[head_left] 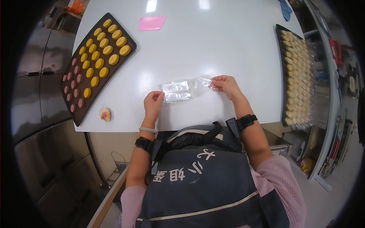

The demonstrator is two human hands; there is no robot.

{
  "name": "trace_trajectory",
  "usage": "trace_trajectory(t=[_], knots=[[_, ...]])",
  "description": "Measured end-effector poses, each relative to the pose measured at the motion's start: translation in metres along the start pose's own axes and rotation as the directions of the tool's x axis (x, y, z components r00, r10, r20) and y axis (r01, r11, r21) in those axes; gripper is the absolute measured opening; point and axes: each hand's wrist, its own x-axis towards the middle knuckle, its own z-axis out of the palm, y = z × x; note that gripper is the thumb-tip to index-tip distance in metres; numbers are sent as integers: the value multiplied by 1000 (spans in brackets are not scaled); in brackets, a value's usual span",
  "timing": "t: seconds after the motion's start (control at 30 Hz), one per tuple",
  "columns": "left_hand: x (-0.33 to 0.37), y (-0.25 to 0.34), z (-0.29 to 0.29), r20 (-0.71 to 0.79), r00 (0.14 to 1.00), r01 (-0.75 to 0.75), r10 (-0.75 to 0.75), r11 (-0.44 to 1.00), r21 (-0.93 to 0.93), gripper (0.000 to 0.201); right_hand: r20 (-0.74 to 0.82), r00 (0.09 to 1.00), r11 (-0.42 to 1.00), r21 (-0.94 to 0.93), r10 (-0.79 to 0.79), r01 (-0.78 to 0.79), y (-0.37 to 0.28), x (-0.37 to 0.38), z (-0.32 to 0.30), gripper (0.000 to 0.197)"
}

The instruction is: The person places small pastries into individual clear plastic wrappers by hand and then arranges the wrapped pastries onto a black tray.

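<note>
A crinkled clear plastic bag is stretched sideways above the near part of the white table. My left hand pinches its left edge between thumb and fingers. At the other end, my right hand pinches the thin, loose plastic. The left portion of the bag looks flat and shiny, with folds across it; whether anything lies inside I cannot tell. On the table to the left of my left hand sits a small pale, roundish lump with a reddish patch.
A dark baking tray with yellow and pink round cookies stands at the left. Another dark tray on the right holds rows of pale pieces under plastic film. A pink flat sheet and a blue glove-like item lie farther back.
</note>
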Motion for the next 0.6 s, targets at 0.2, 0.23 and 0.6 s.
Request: trace_trajectory(t=[0.2, 0.23, 0.6], knots=[[0, 1, -2, 30, 998, 57, -58, 998, 40, 17, 100, 991, 993, -83, 88, -80, -12, -3, 7, 21], [1, 1, -2, 27, 997, 69, -70, 997, 44, 17, 174, 979, 986, -148, 105, -80, -13, -7, 8, 22], [2, -6, 0, -3, 1000, 20, -20, 998, 52, 16, 288, 953, 987, -148, 99, -58, -7, -5, 27, 26]])
